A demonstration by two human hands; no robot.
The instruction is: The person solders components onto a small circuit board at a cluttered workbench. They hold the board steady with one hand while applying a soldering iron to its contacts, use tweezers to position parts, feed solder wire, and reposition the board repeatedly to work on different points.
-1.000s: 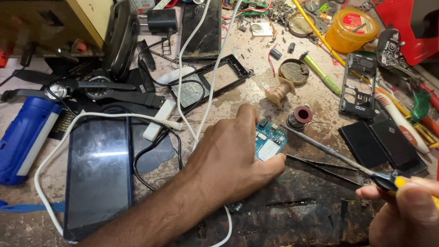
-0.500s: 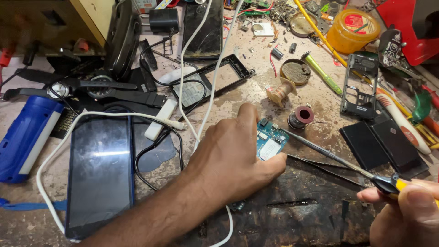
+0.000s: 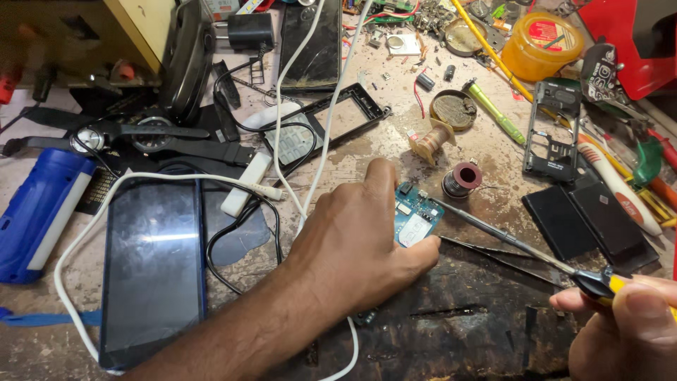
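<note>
Little has shifted since a moment ago: the left hand (image 3: 352, 240) still pins the small blue circuit board (image 3: 416, 220) to the scarred surface (image 3: 479, 331), fingers pressed on its edges, while the right hand (image 3: 627, 331) pinches a yellow-handled screwdriver (image 3: 508, 240), its tip touching the board.

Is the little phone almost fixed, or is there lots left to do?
Done: it is opened up; its empty frame lies apart. In hand: the left hand pins the small blue circuit board on the bench while the right hand holds a soldering iron, tip at the board's edge. Left: the board is still bare, uncased, so quite a lot.
</note>
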